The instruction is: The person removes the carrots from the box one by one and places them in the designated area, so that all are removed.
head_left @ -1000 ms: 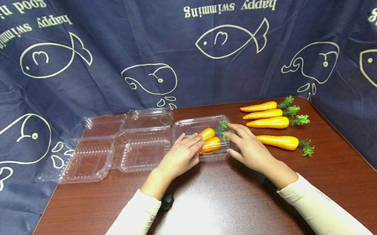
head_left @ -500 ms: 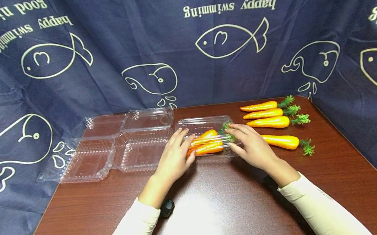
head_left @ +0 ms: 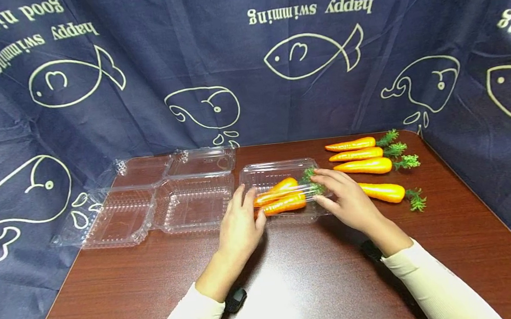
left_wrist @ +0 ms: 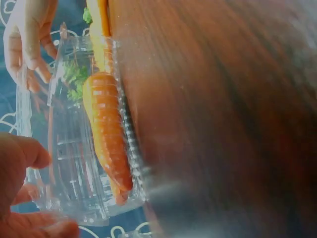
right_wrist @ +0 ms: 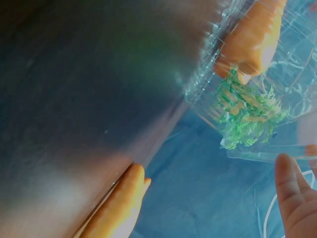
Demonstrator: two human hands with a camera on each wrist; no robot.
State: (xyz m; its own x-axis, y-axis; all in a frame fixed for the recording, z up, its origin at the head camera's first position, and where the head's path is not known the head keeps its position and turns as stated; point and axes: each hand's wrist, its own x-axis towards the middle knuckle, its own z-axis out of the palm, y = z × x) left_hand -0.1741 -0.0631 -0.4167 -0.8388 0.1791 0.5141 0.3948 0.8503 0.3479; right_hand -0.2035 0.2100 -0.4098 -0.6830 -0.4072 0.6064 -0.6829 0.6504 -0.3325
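Note:
A clear plastic clamshell box holds two orange carrots with green tops. Its hinged lid stands partly raised over them. My left hand grips the lid's left side, its thumb and fingers spread around the corner. At the opposite side, my right hand holds the lid near the green tops, with the thumb by the plastic edge. Some of the right fingertips are hidden behind the lid.
Two more clear clamshell boxes lie with lids folded back on the left. Three carrots lie at the back right of the brown table, and another carrot lies nearer. A blue printed curtain hangs behind.
The left hand has drawn left and nearer, off the top of the carrots to the lid's side. The right hand and the box have shifted slightly right.

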